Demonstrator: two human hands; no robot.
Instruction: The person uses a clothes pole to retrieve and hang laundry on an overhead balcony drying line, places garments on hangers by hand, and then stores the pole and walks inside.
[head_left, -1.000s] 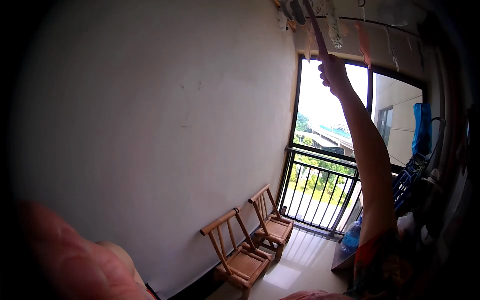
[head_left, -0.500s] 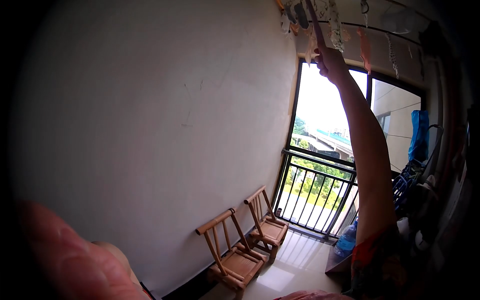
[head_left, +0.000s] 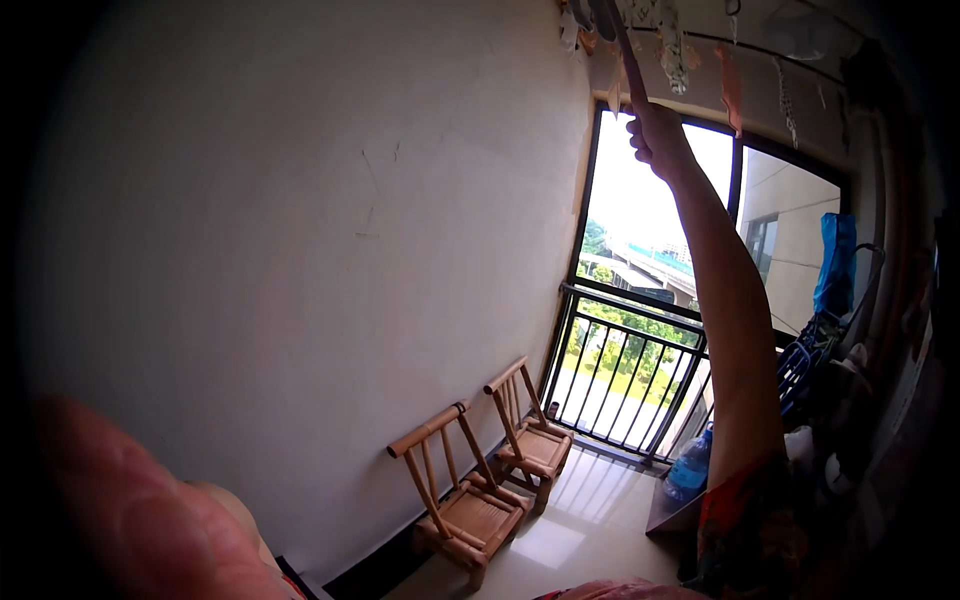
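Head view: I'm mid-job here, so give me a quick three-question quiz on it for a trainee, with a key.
1. True or false: the right hand is empty.
2. How many wooden chairs stand beside the wall?
3. In the view, the blue-tinted bottle is: (a) on a chair; (b) right of both chairs; (c) hanging overhead.

Key: 1. False, it holds a pole. 2. Two. 3. b.

Right arm [head_left: 735, 320] stretched steeply upward, right hand [head_left: 658, 140] curled at its end, left hand [head_left: 150, 510] low and close.
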